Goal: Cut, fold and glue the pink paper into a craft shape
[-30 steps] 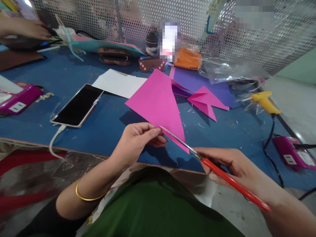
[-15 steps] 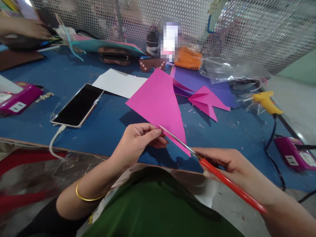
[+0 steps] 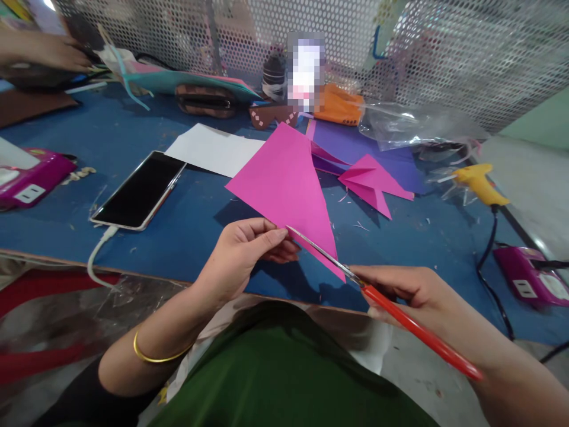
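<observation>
A sheet of pink paper (image 3: 284,178) is held above the blue table, its lower edge pinched between the thumb and fingers of my left hand (image 3: 251,249). My right hand (image 3: 413,296) grips red-handled scissors (image 3: 418,329). Their metal blades lie along the paper's lower edge, with the tips close to my left thumb. How far the blades are apart is hard to see. Behind the sheet, to the right, rests a folded pink paper piece (image 3: 368,181) beside purple paper (image 3: 355,139).
White paper (image 3: 213,148) and a phone (image 3: 137,190) on a cable lie to the left. A yellow glue gun (image 3: 480,184) and a purple socket block (image 3: 531,276) are at the right. A perforated metal screen (image 3: 249,41) stands behind. Another person's hand (image 3: 48,50) is at far left.
My left hand has shifted very slightly left along with the paper's edge. The scissors and my right hand have moved only a touch; both grips stay the same.
</observation>
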Available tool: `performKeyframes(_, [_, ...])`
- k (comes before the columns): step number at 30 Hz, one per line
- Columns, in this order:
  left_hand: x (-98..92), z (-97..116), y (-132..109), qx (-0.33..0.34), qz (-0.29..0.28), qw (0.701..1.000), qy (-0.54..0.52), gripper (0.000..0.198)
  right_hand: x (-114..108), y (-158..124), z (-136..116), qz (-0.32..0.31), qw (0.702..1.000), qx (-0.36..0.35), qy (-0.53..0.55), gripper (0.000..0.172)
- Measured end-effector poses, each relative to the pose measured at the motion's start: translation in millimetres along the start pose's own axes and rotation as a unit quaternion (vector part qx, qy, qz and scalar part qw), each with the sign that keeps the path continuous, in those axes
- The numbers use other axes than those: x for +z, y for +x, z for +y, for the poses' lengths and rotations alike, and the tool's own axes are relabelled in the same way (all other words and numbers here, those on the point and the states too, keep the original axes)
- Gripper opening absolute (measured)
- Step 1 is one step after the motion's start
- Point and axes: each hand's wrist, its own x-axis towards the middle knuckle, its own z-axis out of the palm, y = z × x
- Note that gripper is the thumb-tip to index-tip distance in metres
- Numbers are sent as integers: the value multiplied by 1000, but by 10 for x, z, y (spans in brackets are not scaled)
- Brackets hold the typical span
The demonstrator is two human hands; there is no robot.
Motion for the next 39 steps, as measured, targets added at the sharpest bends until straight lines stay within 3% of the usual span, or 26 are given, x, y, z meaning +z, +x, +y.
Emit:
performKeyframes(6, [1, -9, 6, 4, 13, 1000, -7, 10, -27, 22, 18, -16, 1000, 5, 15, 44])
performKeyframes(10, [-3, 2, 7, 3, 2, 1000, -10, 10, -59, 17, 60, -41, 998, -41, 22, 49])
performKeyframes(19, [-4, 9, 2, -6, -2, 1000, -14, 11, -19, 30, -67, -70, 996, -53, 35, 28])
performKeyframes(39, [12, 30, -12, -11, 15, 1000, -13, 12, 0, 8, -87, -35, 999, -17, 5, 37])
